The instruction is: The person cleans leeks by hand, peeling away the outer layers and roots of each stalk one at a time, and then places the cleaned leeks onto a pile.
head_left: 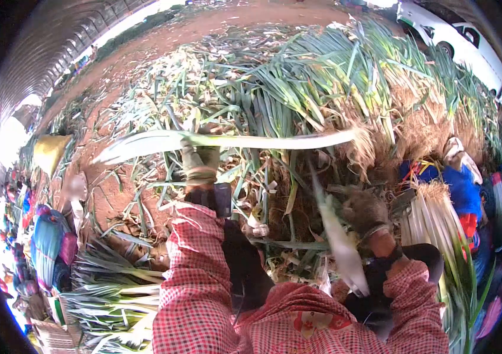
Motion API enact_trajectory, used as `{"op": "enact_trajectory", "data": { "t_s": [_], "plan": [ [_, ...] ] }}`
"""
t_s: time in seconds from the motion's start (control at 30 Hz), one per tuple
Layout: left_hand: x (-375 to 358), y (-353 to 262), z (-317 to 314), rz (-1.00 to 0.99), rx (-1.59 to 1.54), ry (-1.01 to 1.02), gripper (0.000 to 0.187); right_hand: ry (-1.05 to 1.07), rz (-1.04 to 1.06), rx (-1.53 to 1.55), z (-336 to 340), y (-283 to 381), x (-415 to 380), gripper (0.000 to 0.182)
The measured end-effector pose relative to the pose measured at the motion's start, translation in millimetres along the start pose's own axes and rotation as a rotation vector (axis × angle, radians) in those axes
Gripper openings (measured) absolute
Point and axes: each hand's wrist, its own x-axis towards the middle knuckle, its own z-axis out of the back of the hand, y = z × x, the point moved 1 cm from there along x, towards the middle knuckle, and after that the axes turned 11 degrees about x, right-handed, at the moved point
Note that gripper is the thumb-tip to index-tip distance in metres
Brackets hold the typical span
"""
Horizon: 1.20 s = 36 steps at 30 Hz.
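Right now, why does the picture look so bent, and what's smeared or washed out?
Head view: the fisheye lens bows the edges inside a dark round rim; the leek in the left hand is motion-blurred; daylight glares at the left edge; the right hand looks soft.

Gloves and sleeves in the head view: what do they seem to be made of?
Left glove: looks like knitted fabric, matte and dirt-stained, with a ribbed cuff. Right glove: the same, coarse and soiled. Sleeves: thin woven cloth, red-and-white check, creased. The leek in the left grip is plant matter.

A long leek streaks in motion blur, and a blurred leaf strip hides the right glove's grip.
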Motion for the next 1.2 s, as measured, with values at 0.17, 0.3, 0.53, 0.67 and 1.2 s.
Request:
{"op": "enact_trajectory", "data": {
  "t_s": [0.17, 0.3, 0.53, 0.67, 1.2],
  "plan": [
    [-1, 35, -34, 0.206, 0.132, -0.124, 0.048, -0.544, 0.239, 0.328, 39, 122, 96, 0.023],
    [-17, 60, -62, 0.409, 0.186, 0.154, 0.038, -0.483, 0.131, 0.412, 18, 127, 163, 0.03],
    [-26, 78, -84, 0.645, 0.408, 0.053, 0.027, -0.231, -0.013, 0.84, -8, 98, 180, 0.039],
    [2, 128, -12, 0.548, 0.402, 0.274, 0.033, 0.105, -0.287, 1.26, -5, 94, 175, 0.039],
    [-35, 132, -58, 0.602, -0.177, 0.212, 0.047, -0.235, -0.245, 1.193, -13, 89, 141, 0.025]
  ]
}}
